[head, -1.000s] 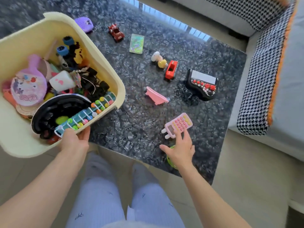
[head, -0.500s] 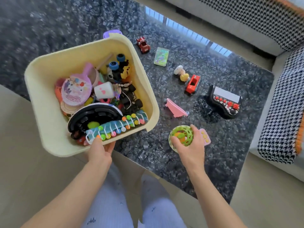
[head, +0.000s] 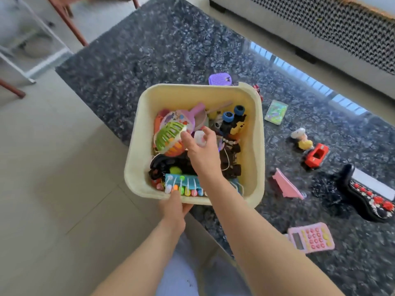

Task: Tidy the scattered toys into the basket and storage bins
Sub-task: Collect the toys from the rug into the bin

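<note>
A cream plastic basket (head: 136,159) full of toys hangs over the near-left edge of the dark stone table (head: 162,50). My left hand (head: 174,207) grips its near rim, thumb over the edge by a colourful toy xylophone (head: 183,186). My right hand (head: 202,151) reaches into the basket with relaxed fingers. Its thumb touches a green lattice ball (head: 168,137) lying on top of the pile. On the table remain a pink calculator (head: 310,237), a pink wedge toy (head: 286,185), a black toy piano (head: 367,199), a red truck (head: 316,155) and a small figurine (head: 301,138).
A green card (head: 275,112), a purple toy (head: 220,79) and a red car (head: 258,91), half hidden by the basket, lie at the table's far side. A houndstooth sofa (head: 333,28) stands beyond the table. Chair legs (head: 70,24) and tiled floor (head: 53,178) are on the left.
My right hand lifted the green ball off the table and carried it left into the basket, where it now lies on the pile. The view swung left; my left hand kept its grip.
</note>
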The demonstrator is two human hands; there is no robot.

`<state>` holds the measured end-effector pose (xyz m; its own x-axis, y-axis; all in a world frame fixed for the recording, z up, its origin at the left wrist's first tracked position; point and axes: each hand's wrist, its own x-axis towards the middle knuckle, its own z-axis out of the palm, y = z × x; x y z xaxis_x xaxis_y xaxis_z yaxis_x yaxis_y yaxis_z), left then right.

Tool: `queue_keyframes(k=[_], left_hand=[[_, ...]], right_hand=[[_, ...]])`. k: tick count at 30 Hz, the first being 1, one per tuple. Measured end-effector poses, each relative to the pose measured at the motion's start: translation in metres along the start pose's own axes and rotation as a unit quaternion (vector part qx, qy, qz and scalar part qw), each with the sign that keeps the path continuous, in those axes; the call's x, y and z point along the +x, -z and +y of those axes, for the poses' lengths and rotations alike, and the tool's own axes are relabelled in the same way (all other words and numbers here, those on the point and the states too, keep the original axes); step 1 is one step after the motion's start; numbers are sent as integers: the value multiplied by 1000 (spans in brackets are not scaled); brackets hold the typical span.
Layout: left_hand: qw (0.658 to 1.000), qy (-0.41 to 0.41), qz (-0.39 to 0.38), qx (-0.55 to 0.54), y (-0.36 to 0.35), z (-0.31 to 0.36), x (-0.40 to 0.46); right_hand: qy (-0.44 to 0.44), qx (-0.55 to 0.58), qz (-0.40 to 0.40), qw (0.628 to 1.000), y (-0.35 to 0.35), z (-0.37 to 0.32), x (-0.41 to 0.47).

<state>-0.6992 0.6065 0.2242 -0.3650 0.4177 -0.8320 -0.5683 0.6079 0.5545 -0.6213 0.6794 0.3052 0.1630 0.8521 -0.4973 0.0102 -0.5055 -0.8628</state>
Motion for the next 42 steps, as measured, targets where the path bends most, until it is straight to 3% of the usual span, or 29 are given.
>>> queue_keyframes(k=[6,11,14,18,22,25,28,30,32,34,36,40,42], left_hand=[[999,-15,36,19,-2,5,2],[998,-28,45,29,-3,9,14],[997,-32,38,51,-4,12,31],[996,-35,34,81,-5,15,51],[995,-51,17,85,-8,14,53],[995,-51,16,87,-12,11,47],[995,-59,27,80,-13,12,38],[994,-65,32,77,-13,13,34],[994,-67,41,79,-14,15,32],[994,-59,41,87,-13,16,31],[994,-53,39,83,-13,17,28],[994,-56,32,88,-15,19,24],[994,-57,34,88,-17,21,20]], right_hand=[[34,-19,18,999,20,5,5],[82,-32,198,976,86,39,-10],[22,-100,265,959,146,74,-10],[-118,-333,209,912,207,128,2],[-121,-455,99,877,220,155,12],[-155,-380,55,910,220,166,11],[-112,-250,134,952,209,145,2],[-22,-163,234,958,195,113,-10],[134,-126,285,941,176,77,-26],[249,-128,251,927,153,54,-37],[280,-156,192,928,126,49,-39],[185,-266,68,944,89,61,-20],[170,-277,53,944,88,67,-17]])
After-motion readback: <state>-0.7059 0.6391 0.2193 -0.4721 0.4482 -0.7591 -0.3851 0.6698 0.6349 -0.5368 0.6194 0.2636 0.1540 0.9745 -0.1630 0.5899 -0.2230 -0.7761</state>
